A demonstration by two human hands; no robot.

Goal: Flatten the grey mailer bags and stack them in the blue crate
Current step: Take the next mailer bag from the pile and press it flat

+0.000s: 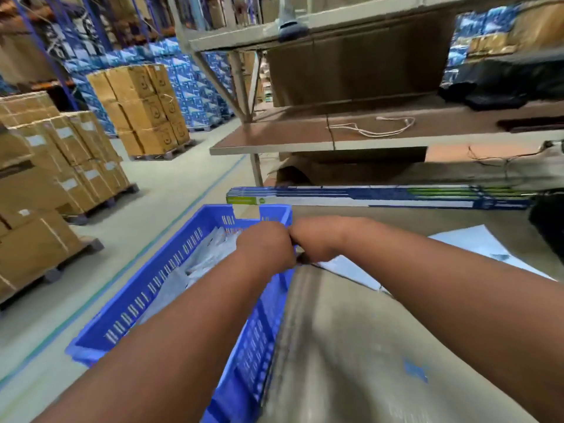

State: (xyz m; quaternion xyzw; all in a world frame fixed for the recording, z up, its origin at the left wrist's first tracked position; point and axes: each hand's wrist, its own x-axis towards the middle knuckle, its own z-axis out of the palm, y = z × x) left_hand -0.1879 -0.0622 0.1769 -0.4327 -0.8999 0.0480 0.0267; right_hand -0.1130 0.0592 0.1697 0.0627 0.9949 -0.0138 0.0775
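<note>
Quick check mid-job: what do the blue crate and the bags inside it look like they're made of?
Blue crate: looks like rigid moulded plastic, with slotted vents in its walls. Mailer bags: probably thin plastic film, pale grey and crinkled with a slight sheen; blur leaves this uncertain.

Both hands (290, 244) over blue crate (171, 270)

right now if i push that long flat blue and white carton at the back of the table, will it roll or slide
The long flat blue and white carton probably slides rather than rolls: its faces look flat. Pushed at one end, it would likely pivot, being so long. It looks light, but I can't confirm.
</note>
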